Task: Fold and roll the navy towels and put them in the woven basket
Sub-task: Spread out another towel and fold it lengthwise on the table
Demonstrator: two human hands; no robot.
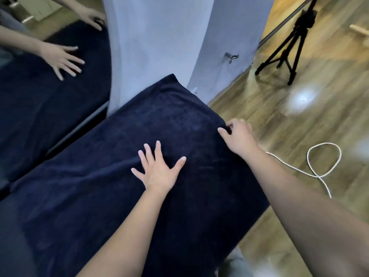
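A navy towel (123, 176) lies spread flat over a surface and fills the middle and lower left of the view. My left hand (157, 168) presses flat on the towel's middle with fingers spread. At the towel's right edge, my right hand (237, 136) pinches the cloth with curled fingers. No woven basket is in view.
A mirror (50, 100) at the left reflects the towel and both hands. A pale blue cloth backdrop (155, 41) hangs behind. On the wooden floor (299, 120) at the right stand a black tripod (289, 50) and a looped white cable (319, 162).
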